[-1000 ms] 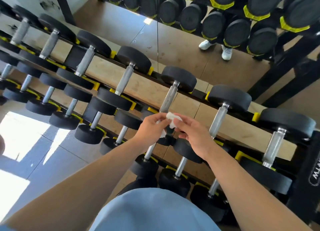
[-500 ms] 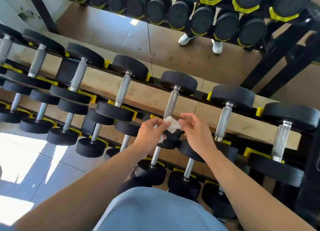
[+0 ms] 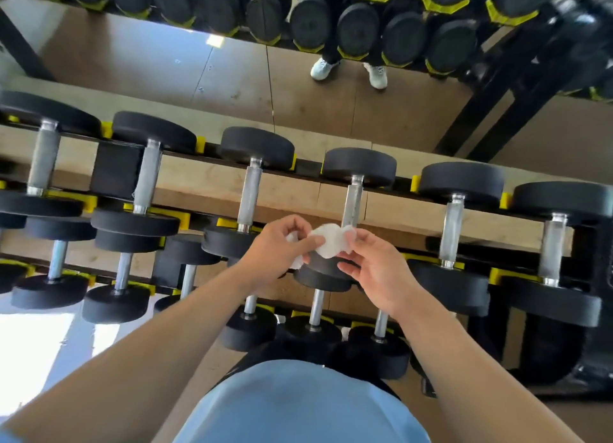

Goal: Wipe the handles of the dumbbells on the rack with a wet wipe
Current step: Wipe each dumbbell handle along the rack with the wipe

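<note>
While we are standing over the rack (image 3: 212, 177), we are holding the wet wipe (image 3: 326, 243) between both hands above the near ends of the top-row dumbbells. Our left hand (image 3: 278, 255) is pinching the wipe's left part with thumb and curled fingers; our right hand (image 3: 376, 266) is pinching its right edge, the other fingers hanging loosely curled below. The wipe is bunched and white, sitting just in front of the lower end of a steel handle (image 3: 352, 203) on the top row, apart from it as far as we can tell. More black dumbbells (image 3: 461, 230) are lying to the left and right. A mirror (image 3: 232, 71) is running behind the rack on the far side.
</note>
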Demonstrator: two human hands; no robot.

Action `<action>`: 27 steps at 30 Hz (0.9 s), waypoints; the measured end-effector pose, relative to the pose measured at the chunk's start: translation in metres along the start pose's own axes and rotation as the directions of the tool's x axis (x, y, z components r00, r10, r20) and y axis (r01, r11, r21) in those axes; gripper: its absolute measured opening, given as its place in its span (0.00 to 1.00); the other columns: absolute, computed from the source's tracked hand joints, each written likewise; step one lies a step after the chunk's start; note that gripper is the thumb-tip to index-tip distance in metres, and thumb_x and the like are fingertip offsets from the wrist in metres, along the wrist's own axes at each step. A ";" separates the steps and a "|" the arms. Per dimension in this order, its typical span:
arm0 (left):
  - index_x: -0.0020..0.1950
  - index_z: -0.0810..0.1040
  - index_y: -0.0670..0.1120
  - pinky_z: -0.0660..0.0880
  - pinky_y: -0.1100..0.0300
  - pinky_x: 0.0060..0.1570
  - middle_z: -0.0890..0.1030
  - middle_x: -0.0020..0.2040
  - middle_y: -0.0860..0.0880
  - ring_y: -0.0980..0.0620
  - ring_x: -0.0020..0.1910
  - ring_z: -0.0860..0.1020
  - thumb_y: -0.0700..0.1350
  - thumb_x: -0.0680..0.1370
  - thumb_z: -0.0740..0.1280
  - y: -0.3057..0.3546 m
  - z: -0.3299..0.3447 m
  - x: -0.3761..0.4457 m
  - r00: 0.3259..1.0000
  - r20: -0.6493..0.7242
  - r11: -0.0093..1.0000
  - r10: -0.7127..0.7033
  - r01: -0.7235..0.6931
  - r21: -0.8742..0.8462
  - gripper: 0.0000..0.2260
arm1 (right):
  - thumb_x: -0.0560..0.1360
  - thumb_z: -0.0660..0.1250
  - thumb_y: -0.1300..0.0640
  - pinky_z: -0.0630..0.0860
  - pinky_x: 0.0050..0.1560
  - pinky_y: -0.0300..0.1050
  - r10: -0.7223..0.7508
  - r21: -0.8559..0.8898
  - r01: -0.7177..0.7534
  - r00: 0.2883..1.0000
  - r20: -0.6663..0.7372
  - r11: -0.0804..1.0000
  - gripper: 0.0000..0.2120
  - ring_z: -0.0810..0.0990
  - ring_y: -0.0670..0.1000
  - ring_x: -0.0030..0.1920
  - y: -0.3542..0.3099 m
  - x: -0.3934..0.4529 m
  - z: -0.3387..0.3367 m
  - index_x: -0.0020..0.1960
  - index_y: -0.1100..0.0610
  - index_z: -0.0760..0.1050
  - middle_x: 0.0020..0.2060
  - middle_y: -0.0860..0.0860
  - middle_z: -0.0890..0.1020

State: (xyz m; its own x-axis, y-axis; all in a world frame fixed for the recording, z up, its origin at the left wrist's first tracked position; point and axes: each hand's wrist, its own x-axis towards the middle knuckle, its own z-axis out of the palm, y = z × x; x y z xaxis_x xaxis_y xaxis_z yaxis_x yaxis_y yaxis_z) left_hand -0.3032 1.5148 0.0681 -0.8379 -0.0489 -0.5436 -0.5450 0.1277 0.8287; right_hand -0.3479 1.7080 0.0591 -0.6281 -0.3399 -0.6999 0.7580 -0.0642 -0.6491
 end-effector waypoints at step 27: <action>0.52 0.81 0.51 0.72 0.70 0.38 0.82 0.45 0.56 0.60 0.45 0.79 0.51 0.76 0.74 0.009 0.086 -0.011 0.897 -0.442 1.000 0.001 -0.006 -0.012 0.08 | 0.82 0.64 0.60 0.72 0.62 0.28 -0.532 -0.768 0.481 0.818 0.218 0.424 0.17 0.77 0.36 0.61 0.013 -0.028 -0.033 0.69 0.48 0.76 0.61 0.39 0.80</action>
State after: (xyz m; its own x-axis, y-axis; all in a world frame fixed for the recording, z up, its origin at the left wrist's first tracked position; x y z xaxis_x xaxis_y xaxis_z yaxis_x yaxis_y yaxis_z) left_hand -0.2965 1.6018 0.0695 -0.7649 -0.4814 -0.4281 -0.5399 0.1166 0.8336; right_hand -0.3262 1.7478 0.0601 -0.8788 -0.4488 -0.1621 -0.1156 0.5299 -0.8401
